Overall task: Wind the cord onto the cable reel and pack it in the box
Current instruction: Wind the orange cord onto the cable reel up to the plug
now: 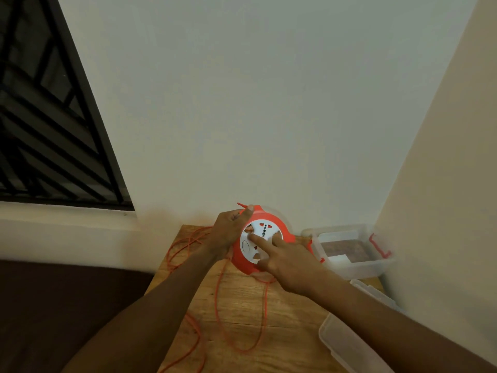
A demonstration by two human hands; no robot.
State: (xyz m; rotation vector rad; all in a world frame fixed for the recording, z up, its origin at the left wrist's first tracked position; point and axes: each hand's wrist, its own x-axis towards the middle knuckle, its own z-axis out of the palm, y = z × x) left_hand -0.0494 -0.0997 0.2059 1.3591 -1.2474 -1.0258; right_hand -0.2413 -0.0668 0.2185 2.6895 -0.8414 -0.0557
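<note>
Cord (pixel 265 313) lies looped on the table (pixel 290 319), nearer than the cable reel (pixel 262 239). Left hand (pixel 228 230) grips the reel's left rim. Right hand (pixel 285 261) presses extended fingers on its face. Box (pixel 352 251), apparently open, sits right of the reel.

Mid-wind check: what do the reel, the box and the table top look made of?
Cable reel: looks like moulded plastic, orange rim and white face, smooth with a slight sheen.
Box: clear plastic, since you can see through its walls; red clips.
Table: probably wood or a wood-look surface, with visible grain and a matte finish.
</note>
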